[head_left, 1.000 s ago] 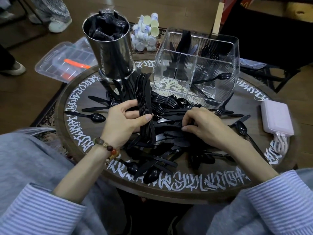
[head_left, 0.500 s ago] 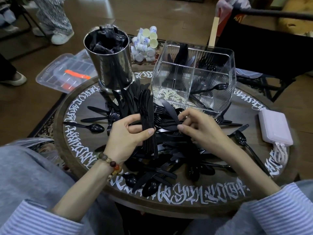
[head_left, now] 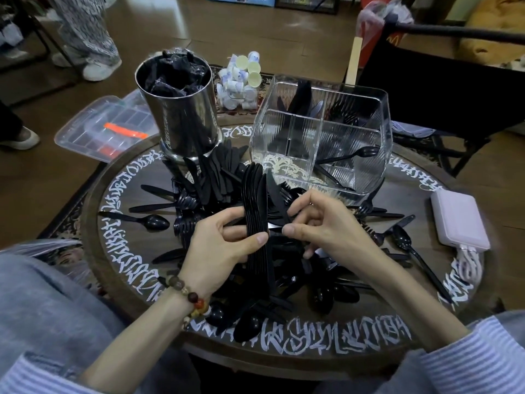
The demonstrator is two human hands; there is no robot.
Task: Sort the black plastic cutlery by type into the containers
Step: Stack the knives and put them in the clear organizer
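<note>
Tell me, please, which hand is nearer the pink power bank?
Right. The right hand is mid-table, just left of the power bank; the left hand, holding knives, is farther left.

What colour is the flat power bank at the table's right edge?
Pale pink power bank, with a white cable; head view shows it best.

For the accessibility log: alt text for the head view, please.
Left hand grips a stack of black plastic knives while the right hand pinches one more black knife beside it, above loose black cutlery on a round lettered wooden table; divided clear container behind.
</note>
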